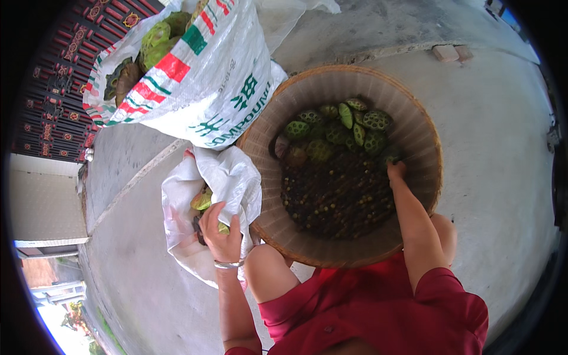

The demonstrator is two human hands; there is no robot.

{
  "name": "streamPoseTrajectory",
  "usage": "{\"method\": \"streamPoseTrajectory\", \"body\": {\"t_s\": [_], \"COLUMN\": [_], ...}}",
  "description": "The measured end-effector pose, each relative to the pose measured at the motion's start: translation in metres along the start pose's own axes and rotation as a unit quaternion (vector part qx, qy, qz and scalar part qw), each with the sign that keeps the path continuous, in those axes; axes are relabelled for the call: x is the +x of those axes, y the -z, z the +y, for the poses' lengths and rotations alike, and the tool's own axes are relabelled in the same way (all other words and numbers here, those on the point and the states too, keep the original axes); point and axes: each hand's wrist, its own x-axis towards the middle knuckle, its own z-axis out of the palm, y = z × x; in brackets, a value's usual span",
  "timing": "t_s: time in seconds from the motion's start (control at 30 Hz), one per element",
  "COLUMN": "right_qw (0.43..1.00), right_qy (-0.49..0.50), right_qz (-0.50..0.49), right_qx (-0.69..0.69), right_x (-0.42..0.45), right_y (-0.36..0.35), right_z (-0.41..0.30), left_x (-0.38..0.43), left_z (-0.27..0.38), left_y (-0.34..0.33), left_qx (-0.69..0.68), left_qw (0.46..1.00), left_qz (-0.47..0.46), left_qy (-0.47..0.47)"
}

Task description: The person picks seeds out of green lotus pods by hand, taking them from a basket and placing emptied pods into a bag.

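My left hand point(222, 235), with a silver bangle at the wrist, is over the mouth of a smaller white woven sack point(184, 255). Its thumb and fingers are spread. Green lotus pod pieces point(202, 199) show inside that sack, one of them partly behind my fingers. Deep in a large round woven basket point(355, 253), my right hand point(397, 170) has its fingers closed around a dark green lotus seed pod point(390, 159), mostly hidden. Whole green lotus seed pods point(376, 120) lie along the basket's far side. Loose dark lotus seeds point(333, 199), some yellowish, cover the near part.
A tall white woven sack point(213, 88) with printed writing and red-green trim leans against the basket's left side, filled with lotus pods point(157, 44). Bricks point(446, 53) lie on the concrete floor point(483, 155) at far right. A dark red metal gate point(57, 93) stands at left.
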Motion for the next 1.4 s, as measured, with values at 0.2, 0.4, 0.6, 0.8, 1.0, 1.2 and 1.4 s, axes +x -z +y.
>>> {"method": "streamPoseTrajectory", "body": {"t_s": [0.2,0.4,0.6,0.8,1.0,1.2,1.4], "right_qw": [0.967,0.823,0.735,0.738,0.732,0.689,0.76], "right_qy": [-0.01,0.165,0.316,0.26,0.272,0.145,0.18], "right_qz": [-0.152,-0.458,-0.524,-0.578,-0.568,-0.609,-0.529], "right_qx": [0.205,0.291,0.292,0.232,0.261,0.366,0.332], "right_x": [-0.075,-0.195,-0.253,-0.232,-0.227,-0.224,-0.236], "right_y": [0.037,0.084,0.106,0.123,0.12,0.107,0.114], "right_z": [-0.078,-0.115,-0.102,-0.12,-0.114,-0.101,-0.112], "left_x": [0.007,-0.01,-0.005,0.003,0.0,-0.007,-0.003], "left_z": [0.078,0.066,0.079,0.075,0.078,0.087,0.08], "left_y": [-0.051,-0.109,-0.097,-0.091,-0.102,-0.109,-0.115], "left_qx": [-0.329,-0.559,-0.688,-0.687,-0.672,-0.739,-0.717], "left_qw": [0.919,0.697,0.62,0.633,0.634,0.523,0.601], "left_qz": [-0.213,-0.242,-0.238,-0.245,-0.273,-0.322,-0.239], "left_qy": [0.036,0.378,0.293,0.26,0.268,0.277,0.262]}}
